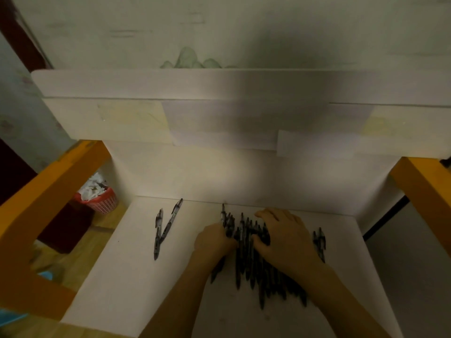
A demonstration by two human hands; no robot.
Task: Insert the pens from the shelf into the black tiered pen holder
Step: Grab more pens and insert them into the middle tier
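The white shelf (136,276) carries a loose pile of pens (251,259) under both hands, with two stray pens (166,228) to the left and a few more by the right edge. The pen holder is not in view. The right hand (285,237) curls over the pile, grasping pens; the left hand (214,240) grips its left side. Best to square the bundle — tips one way — and lift few enough to hold firmly.
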